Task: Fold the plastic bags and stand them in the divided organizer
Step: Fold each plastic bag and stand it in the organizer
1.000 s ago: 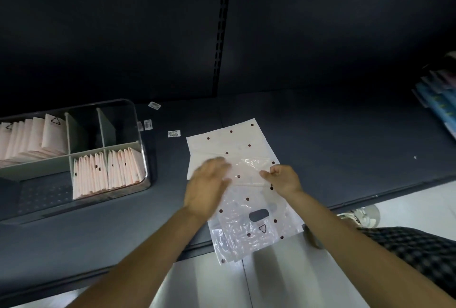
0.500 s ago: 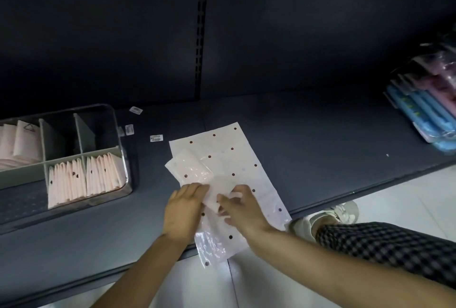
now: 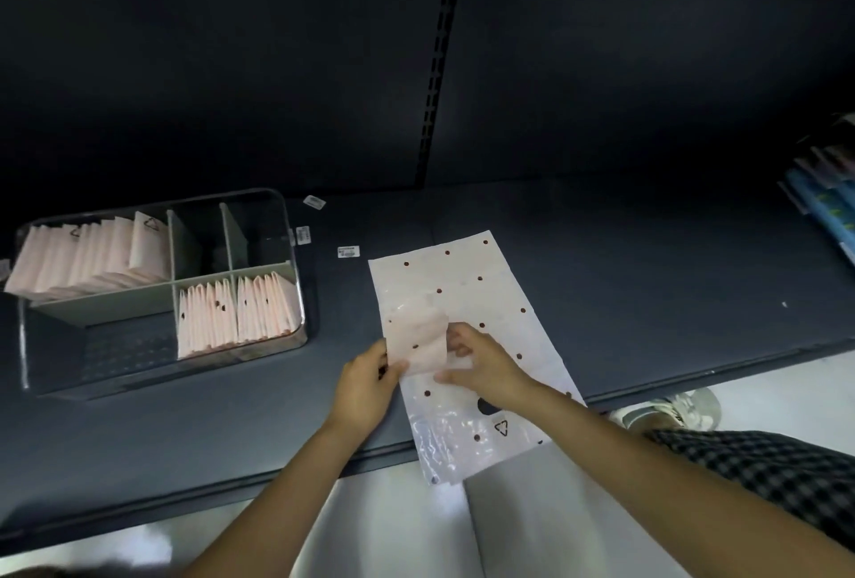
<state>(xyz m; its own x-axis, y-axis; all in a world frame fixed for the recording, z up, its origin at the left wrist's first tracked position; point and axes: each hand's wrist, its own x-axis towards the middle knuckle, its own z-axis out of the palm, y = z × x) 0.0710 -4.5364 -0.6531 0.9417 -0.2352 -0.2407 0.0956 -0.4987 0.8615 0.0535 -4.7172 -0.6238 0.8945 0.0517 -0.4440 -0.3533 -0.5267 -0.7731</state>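
Your dark shelf [image 3: 647,281] carries everything. At its left stands the clear divided organizer [image 3: 298,300], with folded pink bags [image 3: 236,316] upright in its near right compartment and more leaning in the far left one; the two far right compartments look unfilled. The flat plastic bag [image 3: 467,281], white with dark dots, lies lengthwise right of the organizer, its handle end hanging over the shelf's front edge. A small folded bag [image 3: 416,339] sits raised above it, between your hands. Your left hand [image 3: 365,385] pinches its near left corner, thumb on top. Your right hand [image 3: 481,362] grips its right edge with curled fingers.
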